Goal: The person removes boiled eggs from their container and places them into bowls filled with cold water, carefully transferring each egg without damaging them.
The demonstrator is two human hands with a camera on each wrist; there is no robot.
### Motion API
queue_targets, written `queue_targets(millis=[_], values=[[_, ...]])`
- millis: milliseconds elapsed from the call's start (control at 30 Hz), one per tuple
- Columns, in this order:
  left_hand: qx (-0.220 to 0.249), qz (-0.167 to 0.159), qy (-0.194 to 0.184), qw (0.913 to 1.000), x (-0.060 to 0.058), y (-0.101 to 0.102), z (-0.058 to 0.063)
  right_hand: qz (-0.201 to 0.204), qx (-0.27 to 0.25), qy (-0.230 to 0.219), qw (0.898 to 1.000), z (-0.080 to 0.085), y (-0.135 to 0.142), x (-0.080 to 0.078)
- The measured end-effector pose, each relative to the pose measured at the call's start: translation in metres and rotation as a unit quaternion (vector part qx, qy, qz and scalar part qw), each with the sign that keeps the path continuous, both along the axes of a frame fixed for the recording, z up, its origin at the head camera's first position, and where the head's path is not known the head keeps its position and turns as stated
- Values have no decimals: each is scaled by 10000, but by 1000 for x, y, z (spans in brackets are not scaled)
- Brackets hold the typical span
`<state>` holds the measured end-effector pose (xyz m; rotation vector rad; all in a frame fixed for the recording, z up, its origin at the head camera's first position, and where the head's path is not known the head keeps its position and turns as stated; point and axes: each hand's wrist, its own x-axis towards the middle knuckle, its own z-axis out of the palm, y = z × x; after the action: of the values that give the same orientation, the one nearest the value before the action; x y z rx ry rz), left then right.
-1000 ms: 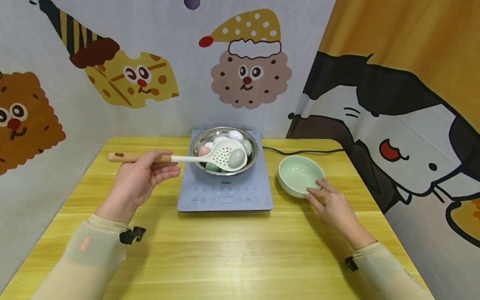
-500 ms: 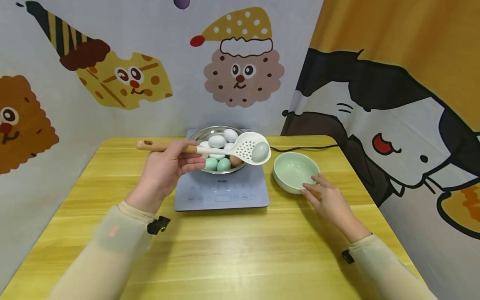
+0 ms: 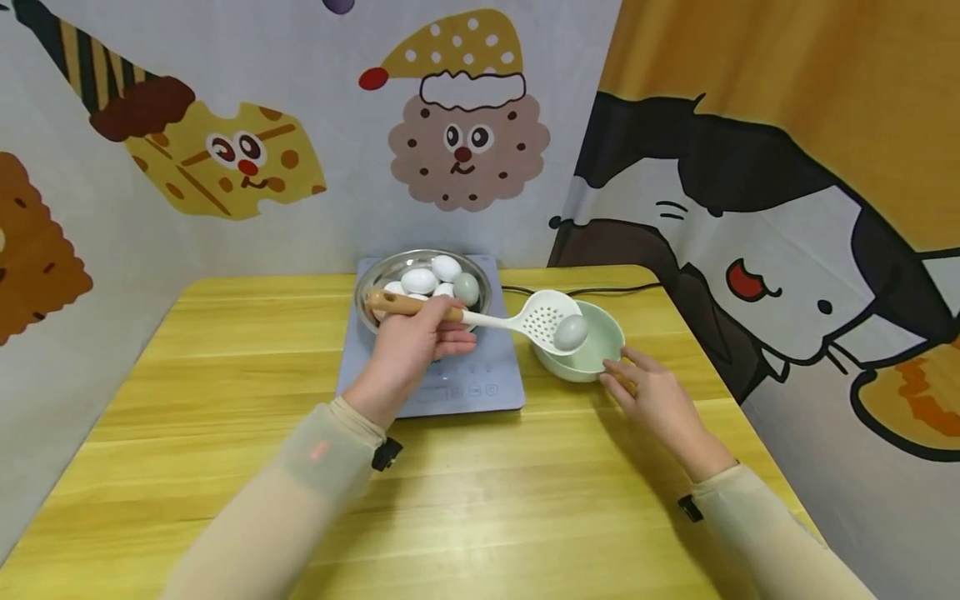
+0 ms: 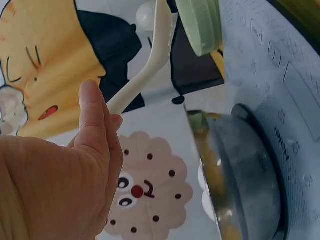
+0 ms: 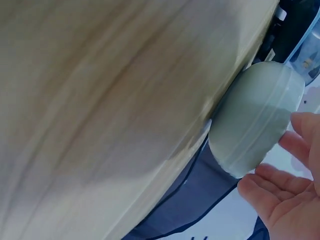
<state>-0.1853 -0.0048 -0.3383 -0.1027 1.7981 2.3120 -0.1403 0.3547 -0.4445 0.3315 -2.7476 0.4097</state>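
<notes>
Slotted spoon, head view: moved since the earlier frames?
Yes. Against the cooktop, the slotted spoon has gone right; its head now overhangs the green bowl.

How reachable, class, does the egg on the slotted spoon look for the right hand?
Probably yes: the right hand is at the green bowl, and the egg lies uncovered on the slotted spoon; only the bowl's rim seems to stand between.

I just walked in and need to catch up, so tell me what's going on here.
A person's left hand holds a slotted spoon with one egg on it, above the green bowl. The right hand rests its fingers against that bowl. More eggs sit in the metal pan on the cooktop.
</notes>
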Motion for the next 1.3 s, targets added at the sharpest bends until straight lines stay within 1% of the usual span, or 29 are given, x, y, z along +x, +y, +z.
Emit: queue_targets(millis=[133,367,500,767,1000,1167,1300], values=[[-32,52,-120,9999,-2,10,-2,195,363,151,9990,1,-2,6],[-7,4,-159,9999,-5,17,-5,292,708,239,9968,1,-2,12],[-12,-26,-180,9998,-4,19,-7,406,694,340,9962,1,-1,14],[-50,37,-229,9997,-6,22,-12,582,715,214,9955,-1,4,15],[-183,-26,-267,9995,-7,26,-14,808,782,341,9931,-3,7,16],[-215,-4,-236,9995,-7,31,-12,820,809,382,9926,-4,7,16],[-376,73,-158,9991,-9,36,-14,780,840,297,9930,-3,7,16]])
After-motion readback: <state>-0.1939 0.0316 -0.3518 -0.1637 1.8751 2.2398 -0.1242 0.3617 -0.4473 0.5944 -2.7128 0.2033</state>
